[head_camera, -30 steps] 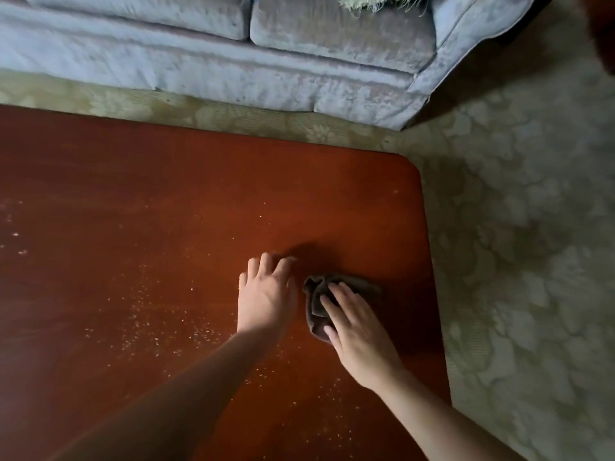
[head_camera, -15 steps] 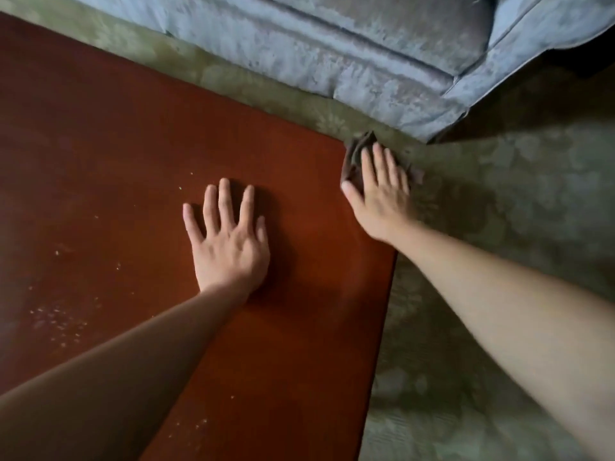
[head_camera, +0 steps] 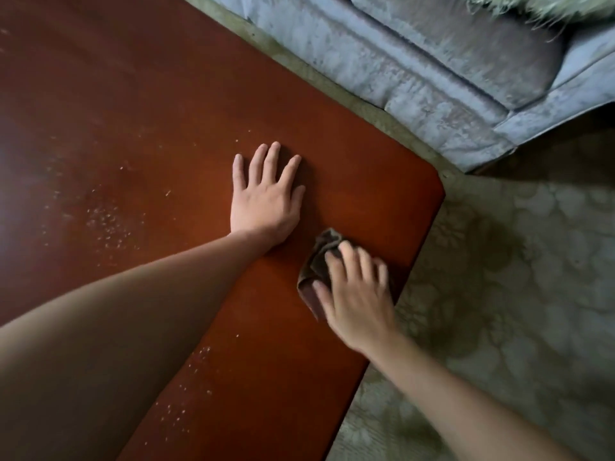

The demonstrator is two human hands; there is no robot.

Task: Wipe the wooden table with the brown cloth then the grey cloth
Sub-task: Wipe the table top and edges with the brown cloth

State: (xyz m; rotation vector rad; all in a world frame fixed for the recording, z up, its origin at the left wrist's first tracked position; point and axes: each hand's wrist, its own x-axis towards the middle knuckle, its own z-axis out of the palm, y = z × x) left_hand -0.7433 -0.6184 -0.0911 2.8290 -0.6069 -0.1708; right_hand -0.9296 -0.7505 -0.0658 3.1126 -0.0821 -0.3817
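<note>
Your left hand [head_camera: 266, 201] lies flat on the table [head_camera: 149, 94], palm down, fingers straight and a little spread, pointing to the far side. It holds nothing. Your right hand [head_camera: 357, 294] is just to the right of it and nearer to you, on top of the cloth [head_camera: 316, 261]. Its fingers are laid over the crumpled brown fabric and press it to the wood, and the thumb rests at the cloth's near left edge. The hand is blurred, so you cannot tell how firmly the fingers bend, but they look spread and not closed round the cloth. The cloth sits on the table close to its right edge, nearer than the rounded far right corner, and bunched folds stick out on the far left side of your fingers. Pale crumbs [head_camera: 106, 221] are scattered on the wood left of your left hand, and more lie along your left forearm near the bottom of the view. The red-brown surface between your hands and the corner looks free of specks. Beyond the table's far edge stands a grey-blue sofa [head_camera: 432, 61] with something pale and fluffy [head_camera: 532, 5] on its seat. A patterned carpet [head_camera: 499, 261] covers the floor to the right.
</note>
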